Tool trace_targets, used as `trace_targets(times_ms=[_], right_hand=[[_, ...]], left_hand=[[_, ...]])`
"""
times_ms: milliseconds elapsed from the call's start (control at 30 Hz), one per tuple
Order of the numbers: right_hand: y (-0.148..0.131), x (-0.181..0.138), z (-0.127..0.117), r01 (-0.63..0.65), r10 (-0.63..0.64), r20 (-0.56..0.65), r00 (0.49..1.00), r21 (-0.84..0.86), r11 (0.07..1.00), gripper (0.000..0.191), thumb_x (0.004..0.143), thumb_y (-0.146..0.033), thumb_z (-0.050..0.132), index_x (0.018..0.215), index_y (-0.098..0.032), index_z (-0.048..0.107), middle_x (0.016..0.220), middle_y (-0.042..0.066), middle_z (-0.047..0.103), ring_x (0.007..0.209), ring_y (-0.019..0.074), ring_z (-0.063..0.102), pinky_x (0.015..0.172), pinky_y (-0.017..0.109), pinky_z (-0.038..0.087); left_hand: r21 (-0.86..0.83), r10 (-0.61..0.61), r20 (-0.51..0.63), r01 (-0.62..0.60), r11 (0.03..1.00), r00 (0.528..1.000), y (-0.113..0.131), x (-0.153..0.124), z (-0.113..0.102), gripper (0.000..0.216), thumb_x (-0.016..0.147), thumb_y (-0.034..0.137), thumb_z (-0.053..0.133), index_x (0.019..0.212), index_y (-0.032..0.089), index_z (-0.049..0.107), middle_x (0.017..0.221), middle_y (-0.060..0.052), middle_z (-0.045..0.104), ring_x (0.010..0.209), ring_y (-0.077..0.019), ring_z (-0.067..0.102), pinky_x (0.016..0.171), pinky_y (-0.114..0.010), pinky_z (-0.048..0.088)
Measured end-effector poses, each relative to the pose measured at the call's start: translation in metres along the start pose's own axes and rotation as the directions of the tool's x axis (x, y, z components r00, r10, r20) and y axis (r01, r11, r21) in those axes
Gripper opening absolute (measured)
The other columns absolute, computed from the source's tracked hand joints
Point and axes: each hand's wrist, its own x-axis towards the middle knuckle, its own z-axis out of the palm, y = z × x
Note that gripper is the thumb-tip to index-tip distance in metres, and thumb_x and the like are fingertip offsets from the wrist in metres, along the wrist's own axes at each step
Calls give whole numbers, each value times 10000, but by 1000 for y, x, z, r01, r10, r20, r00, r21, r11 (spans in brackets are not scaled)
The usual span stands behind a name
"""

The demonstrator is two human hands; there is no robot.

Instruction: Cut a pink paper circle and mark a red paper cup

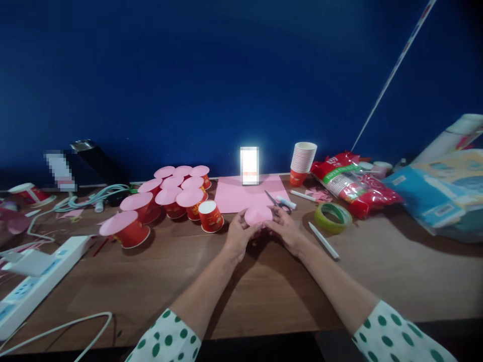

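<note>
Examining the work, we found a pink paper disc (258,215) between the two hands, raised above the table (264,301). The left hand (239,236) grasped its left edge, with the thumb at the near rim; the right hand (289,229) grasped the opposite edge in its fingertips. Both grips looked light, and neither hand was clenched.

We judged the disc to be very light and thin, stiff enough to keep its shape but easily creased or torn; we did not expect it to be slippery. We considered the rim, pinched lightly on both sides, the proper hold, since pressure on the middle could dent it.

Just left of the left hand we noted an uncovered paper cup (212,221); farther left stood red cups (130,235) topped with similar discs. Beyond the hands lay a pink sheet (230,193), with scissors (283,206) and a glue stick (287,202) just past the right fingers. Right of the right hand we recorded a tape roll (323,221) and a white pen (323,240).
</note>
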Motion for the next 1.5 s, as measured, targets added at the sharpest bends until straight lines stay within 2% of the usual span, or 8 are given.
trace_targets(times_ms=[133,333,567,833,1067,1267,1367,1500], right_hand=[[-2,-1,0,-14,14,30,999,-3,1000,628,603,-294,745,1142,-237,428,749,-36,601,599,100,554,539,217,413],[0,-1,-1,7,-8,-27,1000,-14,1000,620,621,-306,733,1150,-242,415,710,-45,593,569,93,535,494,196,387],[1,0,-1,30,-28,30,999,-45,999,608,610,-279,737,1133,-244,429,950,21,629,695,129,580,516,205,418],[2,0,0,14,-14,-10,1000,-50,999,604,615,-292,726,1133,-235,420,838,1,647,575,105,553,489,209,402],[0,-1,-1,21,-20,17,1000,-63,998,595,612,-299,735,1126,-232,443,968,36,635,699,136,581,526,216,424],[1,-1,-1,58,-54,56,997,-75,996,589,636,-290,727,1140,-225,429,981,42,634,725,138,589,529,209,424],[3,-2,0,64,-57,95,994,-82,995,608,638,-284,735,1147,-225,409,985,43,636,774,152,610,581,223,459],[5,-1,0,115,-105,110,988,-93,989,627,633,-288,743,1158,-222,407,1062,58,618,910,184,609,743,290,489]], left_hand=[[3,29,1,-29,1000,1000,-1,0,0,760,545,185,790,1212,174,426,880,-78,655,664,-124,612,590,-232,502],[31,4,5,-4,1000,1000,-2,1,-2,837,579,207,779,1290,179,338,718,-14,620,635,-120,610,624,-253,508],[65,29,21,-31,997,999,-4,2,-4,838,563,232,783,1279,167,352,665,3,613,548,-93,572,575,-225,485],[63,37,38,-39,997,999,-5,2,-3,800,581,233,773,1267,165,366,623,26,587,571,-103,583,591,-231,491],[45,32,60,-35,998,998,-3,0,-1,782,568,168,772,1248,169,386,821,-53,659,669,-119,611,626,-232,505],[0,36,53,-36,999,998,-2,0,-1,723,593,174,758,1226,174,411,1016,-106,637,799,-148,618,640,-226,513],[-12,36,23,-36,999,999,-1,1,-2,723,590,181,763,1223,170,415,1013,-111,635,787,-152,623,629,-232,517],[-8,24,-10,-24,1000,1000,0,1,-1,736,590,190,765,1229,173,400,968,-98,643,723,-134,621,592,-217,509]])
